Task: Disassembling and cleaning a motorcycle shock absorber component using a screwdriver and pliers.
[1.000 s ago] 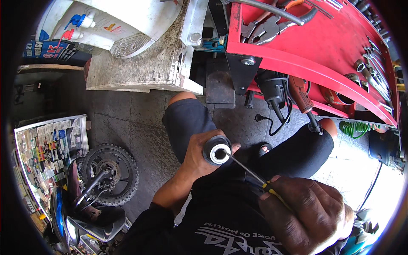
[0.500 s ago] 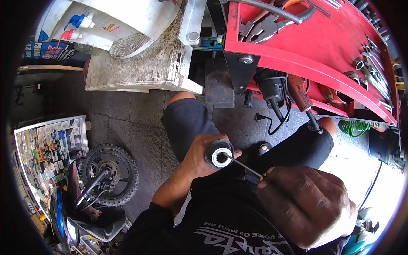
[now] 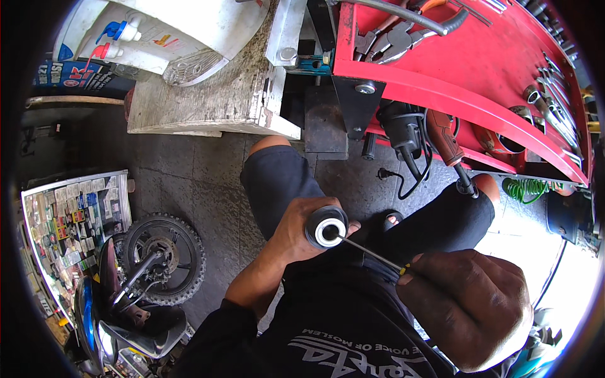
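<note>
In front of my lap, my left hand (image 3: pixel 293 234) is wrapped round a cylinder with a black outer collar and a bright metal ring (image 3: pixel 327 235) at its open end, which faces up. The rest of its length is hidden by the hand. At the right, my right hand (image 3: pixel 472 302) is closed round the handle of a thin screwdriver (image 3: pixel 373 253). Only a yellow bit of that handle shows. The slim metal shaft slants up and left, its far end at the ring's dark opening; the very tip is hidden.
A red tool cart (image 3: pixel 441 88) at the upper right carries pliers (image 3: pixel 400 41) and wrenches, with a corded power tool (image 3: pixel 444 138) below. A worn wooden bench (image 3: pixel 195 107) stands at the upper left. At the left are a motorcycle wheel (image 3: pixel 189 264) and a sticker-covered panel (image 3: pixel 75 220).
My right hand has shifted slightly right and down with the screwdriver, so its shaft has drawn back a little from the opening. The left hand has barely moved.
</note>
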Available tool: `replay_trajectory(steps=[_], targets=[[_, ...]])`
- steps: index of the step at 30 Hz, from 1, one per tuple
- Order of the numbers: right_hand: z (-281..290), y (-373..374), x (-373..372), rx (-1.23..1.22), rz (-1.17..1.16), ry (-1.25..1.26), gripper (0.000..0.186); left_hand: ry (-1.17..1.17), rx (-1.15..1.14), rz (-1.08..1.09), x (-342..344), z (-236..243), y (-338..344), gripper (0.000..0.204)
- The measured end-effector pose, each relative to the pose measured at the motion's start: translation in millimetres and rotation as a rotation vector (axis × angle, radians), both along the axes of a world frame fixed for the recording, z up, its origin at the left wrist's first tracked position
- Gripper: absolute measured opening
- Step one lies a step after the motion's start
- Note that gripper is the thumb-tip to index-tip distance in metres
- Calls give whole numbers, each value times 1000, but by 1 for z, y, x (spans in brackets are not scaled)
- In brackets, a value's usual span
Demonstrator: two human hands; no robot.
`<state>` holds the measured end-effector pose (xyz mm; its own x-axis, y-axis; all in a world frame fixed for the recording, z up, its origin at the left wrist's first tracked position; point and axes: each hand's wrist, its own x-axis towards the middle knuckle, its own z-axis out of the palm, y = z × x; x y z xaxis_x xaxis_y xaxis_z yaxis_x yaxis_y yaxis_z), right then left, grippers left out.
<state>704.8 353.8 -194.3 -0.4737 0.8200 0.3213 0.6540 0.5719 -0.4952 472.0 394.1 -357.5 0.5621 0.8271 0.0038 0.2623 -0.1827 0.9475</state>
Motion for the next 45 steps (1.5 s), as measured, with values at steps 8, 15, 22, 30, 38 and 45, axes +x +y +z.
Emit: replay_trajectory(steps=[8, 15, 22, 30, 38, 45], targets=[[-11, -4, 14, 50, 109, 77, 33, -29, -38, -15, 1, 0, 2, 30], [8, 6, 22, -29, 250, -82, 38, -17, 5, -13, 1, -1, 2, 32], [-4, -23, 24, -143, -219, 100, 33, -12, -2, -25, -3, -7, 0, 33], [-27, -22, 60, -65, -323, 461, 58, -40, -15, -31, -7, -8, 0, 25], [-95, -35, 23, -685, -453, 1047, 33, -69, -52, -24, -6, -8, 1, 30], [-109, -43, 1, -769, -394, 857, 25, -42, -75, -48, -6, -4, 3, 29]])
